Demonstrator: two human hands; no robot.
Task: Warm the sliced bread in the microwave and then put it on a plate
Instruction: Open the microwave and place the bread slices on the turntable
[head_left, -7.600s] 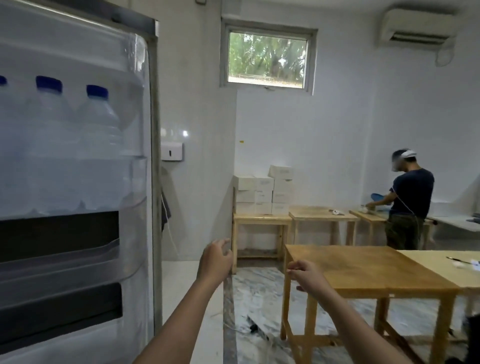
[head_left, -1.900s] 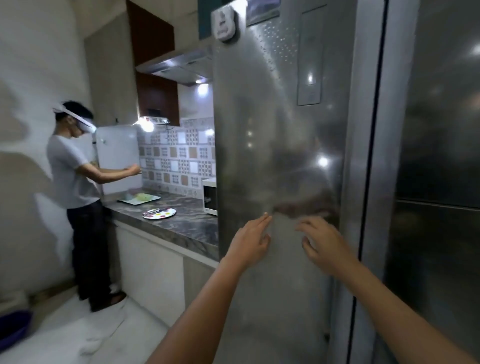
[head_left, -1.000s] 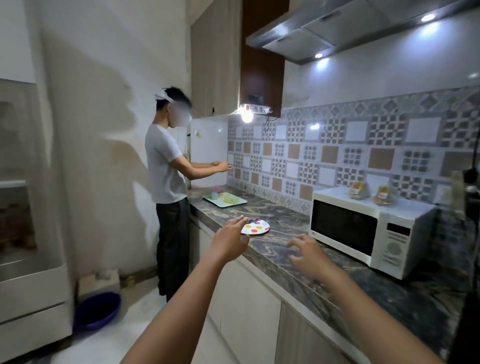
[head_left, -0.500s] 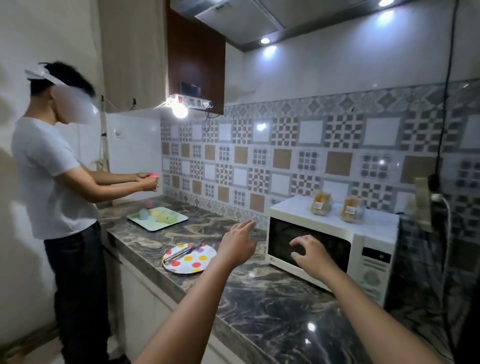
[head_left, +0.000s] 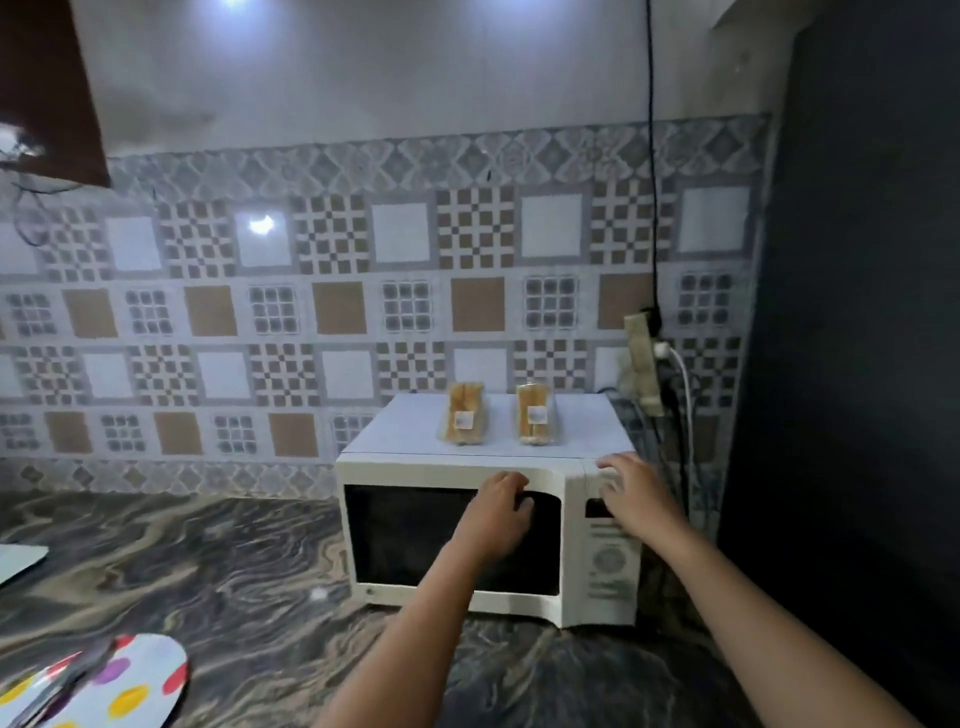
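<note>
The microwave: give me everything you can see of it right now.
The microwave is a white box with a dark glass door, shut, and a control panel with a round dial on its right side. It stands on the dark marbled counter against the tiled wall. Two wrapped bread packs stand on its top. The left hand is at the door's upper right corner; the right hand is at the panel's top. Neither holds anything.
</note>
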